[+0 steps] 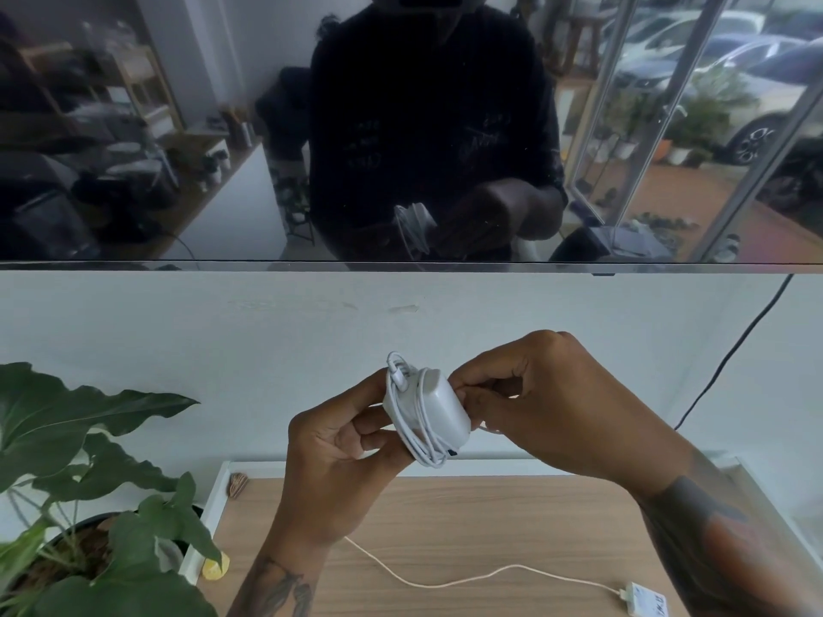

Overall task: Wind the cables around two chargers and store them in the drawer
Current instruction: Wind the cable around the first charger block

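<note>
Charger (438, 405), cable-wrapped, gripped by left hand (338, 456); right hand (547, 403) pinches its edge.

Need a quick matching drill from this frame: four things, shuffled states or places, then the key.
Things:
1. white charger
2. second charger
3. potted plant
4. black cable

States or places:
A. runs down the wall at right
B. lies on the wooden surface, cable unwound
C. held up between left hand and right hand, cable wrapped round it
D. stands at left, beside the wooden surface

Pairs: 1-C, 2-B, 3-D, 4-A
</note>
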